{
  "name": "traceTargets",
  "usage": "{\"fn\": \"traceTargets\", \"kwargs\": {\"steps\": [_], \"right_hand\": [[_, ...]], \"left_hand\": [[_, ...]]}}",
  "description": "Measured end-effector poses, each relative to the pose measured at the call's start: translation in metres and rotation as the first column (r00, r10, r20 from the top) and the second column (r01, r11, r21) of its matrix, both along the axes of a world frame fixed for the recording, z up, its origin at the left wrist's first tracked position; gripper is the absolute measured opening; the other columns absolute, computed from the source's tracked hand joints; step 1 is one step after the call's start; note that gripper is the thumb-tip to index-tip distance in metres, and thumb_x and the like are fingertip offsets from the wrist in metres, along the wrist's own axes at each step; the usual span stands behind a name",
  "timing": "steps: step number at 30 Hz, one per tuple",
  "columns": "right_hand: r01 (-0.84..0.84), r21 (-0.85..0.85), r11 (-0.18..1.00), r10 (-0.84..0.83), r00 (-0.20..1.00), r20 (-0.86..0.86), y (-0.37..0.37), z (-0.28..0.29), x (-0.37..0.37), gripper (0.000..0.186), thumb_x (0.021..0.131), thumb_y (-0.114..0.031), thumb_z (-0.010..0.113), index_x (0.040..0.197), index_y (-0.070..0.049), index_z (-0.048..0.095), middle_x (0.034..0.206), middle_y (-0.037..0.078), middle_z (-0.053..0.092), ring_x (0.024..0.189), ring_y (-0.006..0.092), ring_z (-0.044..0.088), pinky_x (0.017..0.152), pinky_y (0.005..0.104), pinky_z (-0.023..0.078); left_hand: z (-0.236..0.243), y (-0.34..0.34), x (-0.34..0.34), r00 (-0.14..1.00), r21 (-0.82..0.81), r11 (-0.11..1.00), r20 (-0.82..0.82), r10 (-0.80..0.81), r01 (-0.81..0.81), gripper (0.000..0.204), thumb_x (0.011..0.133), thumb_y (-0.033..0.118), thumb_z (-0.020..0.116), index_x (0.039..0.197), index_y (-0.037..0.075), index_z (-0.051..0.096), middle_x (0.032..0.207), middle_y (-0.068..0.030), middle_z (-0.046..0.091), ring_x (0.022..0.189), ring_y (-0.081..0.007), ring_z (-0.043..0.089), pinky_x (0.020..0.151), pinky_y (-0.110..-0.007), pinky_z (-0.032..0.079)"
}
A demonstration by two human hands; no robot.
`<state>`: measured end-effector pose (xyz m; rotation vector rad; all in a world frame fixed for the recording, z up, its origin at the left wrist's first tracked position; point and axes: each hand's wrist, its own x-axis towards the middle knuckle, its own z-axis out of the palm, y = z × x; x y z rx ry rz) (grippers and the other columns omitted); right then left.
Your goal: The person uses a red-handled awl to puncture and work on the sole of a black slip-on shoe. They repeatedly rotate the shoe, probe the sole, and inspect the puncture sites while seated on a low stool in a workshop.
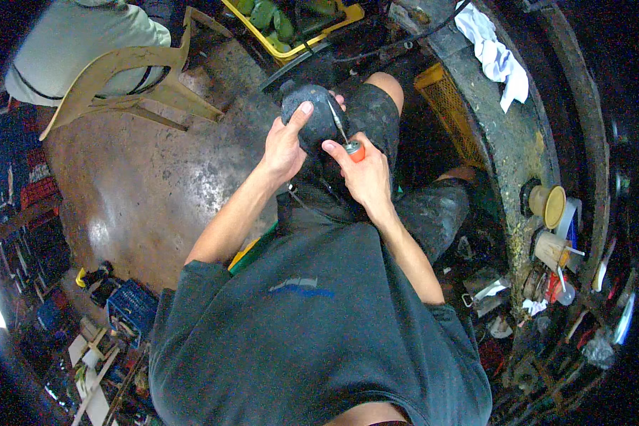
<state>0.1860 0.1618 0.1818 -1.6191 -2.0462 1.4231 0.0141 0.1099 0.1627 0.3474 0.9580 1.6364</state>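
Dark rounded piece (307, 119) (perhaps a shoe; I cannot tell) sits above the lap (375, 117), clamped in the left hand (287, 147) between thumb and fingers. The right hand (366, 170) grasps a pointed tool (338, 118) by its orange handle (358, 153), the metal against or just over the piece's right side. Steady wrists, short light strokes and a thumb clear of the point look wisest.

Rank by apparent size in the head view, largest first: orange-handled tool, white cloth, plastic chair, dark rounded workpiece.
1. Plastic chair, clearly largest, though partly hidden
2. White cloth and dark rounded workpiece: too close to rank, the workpiece being partly covered by fingers
3. Orange-handled tool
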Motion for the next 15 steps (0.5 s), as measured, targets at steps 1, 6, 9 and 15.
{"fn": "traceTargets", "kwargs": {"steps": [1,6,9,15], "right_hand": [[0.0,-0.017,1.0,0.0,1.0,-0.004,0.0003,0.0008,0.0,0.065,0.092,-0.067,0.082,0.091,-0.004,0.066,0.07,0.015,0.07,0.068,0.0334,0.071,0.068,0.0464,0.055],[-0.03,-0.051,0.998,0.03,1.0,0.009,0.0008,0.0063,0.0011,0.072,0.089,-0.071,0.082,0.09,-0.002,0.064,0.081,0.026,0.074,0.081,0.0497,0.075,0.073,0.055,0.057],[-0.051,-0.036,0.998,0.051,0.999,0.014,-0.0001,0.0083,0.0005,0.071,0.09,-0.072,0.081,0.089,-0.002,0.063,0.082,0.026,0.074,0.083,0.0509,0.074,0.074,0.0562,0.057],[-0.091,0.012,0.996,0.091,0.996,0.011,-0.0035,0.0092,0.0019,0.071,0.09,-0.072,0.081,0.093,-0.003,0.064,0.088,0.027,0.076,0.089,0.0518,0.074,0.077,0.0571,0.057]], "left_hand": [[0.0006,0.0003,0.0,1.0,0.001,1.0,0.007,0.0,0.0,0.051,0.115,0.031,0.06,0.152,-0.004,0.055,0.149,-0.0248,0.067,0.139,-0.0367,0.066,0.121,-0.052,0.052],[0.0036,0.0017,-0.0008,1.0,-0.024,1.0,0.015,0.003,-0.003,0.053,0.115,0.031,0.058,0.154,-0.005,0.053,0.153,-0.0246,0.065,0.142,-0.0367,0.064,0.123,-0.051,0.051],[0.0043,0.0022,-0.0001,1.0,0.0,1.0,0.014,-0.013,0.013,0.053,0.115,0.031,0.059,0.154,-0.005,0.053,0.153,-0.0246,0.065,0.142,-0.0366,0.064,0.123,-0.051,0.05],[0.0041,0.0004,0.0004,0.999,-0.009,1.0,0.052,-0.013,0.013,0.054,0.115,0.031,0.059,0.155,-0.005,0.052,0.154,-0.0254,0.064,0.143,-0.0374,0.063,0.125,-0.052,0.049]]}}
